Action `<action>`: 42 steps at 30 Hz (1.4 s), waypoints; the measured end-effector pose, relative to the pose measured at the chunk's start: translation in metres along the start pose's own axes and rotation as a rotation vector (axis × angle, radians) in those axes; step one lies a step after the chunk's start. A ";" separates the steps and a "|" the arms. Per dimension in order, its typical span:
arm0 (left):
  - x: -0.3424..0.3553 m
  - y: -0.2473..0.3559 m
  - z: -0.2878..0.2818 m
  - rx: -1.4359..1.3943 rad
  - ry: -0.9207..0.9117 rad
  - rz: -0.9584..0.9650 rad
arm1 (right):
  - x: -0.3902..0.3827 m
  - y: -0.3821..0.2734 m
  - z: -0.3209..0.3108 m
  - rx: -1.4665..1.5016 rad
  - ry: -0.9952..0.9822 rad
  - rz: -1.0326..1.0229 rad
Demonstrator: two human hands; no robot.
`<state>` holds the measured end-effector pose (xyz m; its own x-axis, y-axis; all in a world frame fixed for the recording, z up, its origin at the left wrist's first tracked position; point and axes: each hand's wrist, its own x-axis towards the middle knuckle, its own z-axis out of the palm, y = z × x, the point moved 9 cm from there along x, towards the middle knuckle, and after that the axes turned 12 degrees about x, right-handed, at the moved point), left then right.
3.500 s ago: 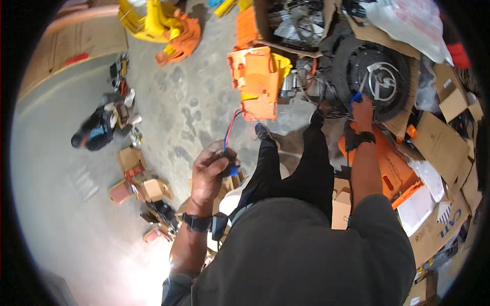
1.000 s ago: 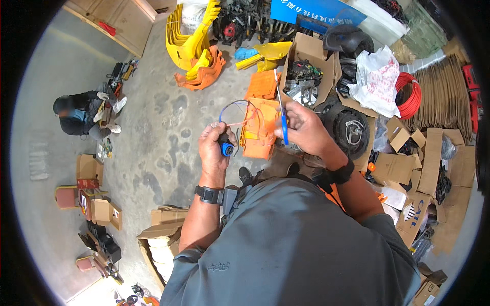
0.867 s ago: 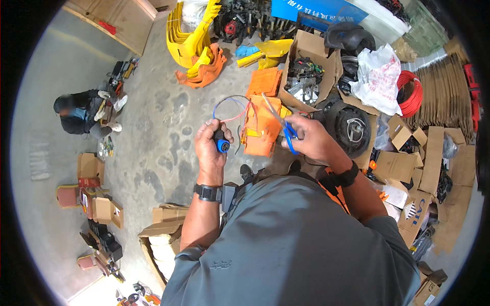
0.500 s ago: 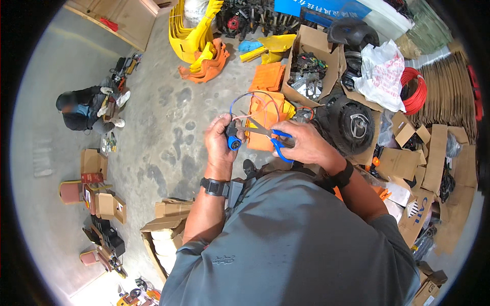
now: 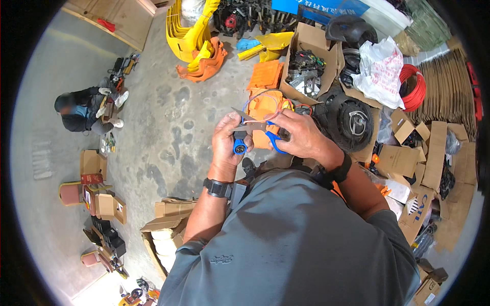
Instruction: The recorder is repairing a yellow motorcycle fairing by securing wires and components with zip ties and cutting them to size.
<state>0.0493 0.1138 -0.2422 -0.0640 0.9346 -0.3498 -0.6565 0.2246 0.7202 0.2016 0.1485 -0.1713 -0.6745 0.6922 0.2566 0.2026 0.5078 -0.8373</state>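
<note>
My left hand (image 5: 225, 139) is closed around a round black-and-blue cable connector (image 5: 239, 147), whose socket end faces up toward me. Thin coloured wires (image 5: 262, 95) leave its far side and loop away over the orange panels. In my right hand (image 5: 304, 133) is a pair of scissors (image 5: 276, 141) with blue handles, fingers through the loops. Its blades are spread and reach over to the left thumb, with the wires close by them. Whether the blades touch a wire cannot be made out.
Orange plastic panels (image 5: 266, 75) lie on the floor beyond my hands. Right of them stand a cardboard box of metal parts (image 5: 310, 92) and a black wheel (image 5: 350, 122). Yellow curved panels (image 5: 184, 41) are stacked farther off. A person (image 5: 81, 108) crouches at the left.
The scissors have shifted left, so their blades now overlap the left hand's fingertips. My left hand has moved slightly right with the connector, bringing both hands closer together.
</note>
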 end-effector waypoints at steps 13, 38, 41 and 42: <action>-0.005 -0.009 0.022 0.205 -0.112 -0.115 | 0.009 -0.026 -0.005 -0.320 -0.120 -0.129; -0.004 -0.004 0.022 0.168 -0.059 0.006 | 0.001 -0.011 0.002 -0.307 -0.089 -0.013; -0.004 -0.003 0.022 0.178 -0.068 0.027 | 0.000 -0.006 0.007 -0.294 -0.149 0.047; -0.005 -0.003 0.024 0.178 -0.070 0.027 | -0.001 -0.004 0.008 -0.294 -0.148 0.048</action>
<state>0.0695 0.1153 -0.2284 -0.0233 0.9563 -0.2914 -0.5116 0.2390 0.8253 0.1955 0.1414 -0.1719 -0.7505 0.6482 0.1290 0.4187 0.6173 -0.6660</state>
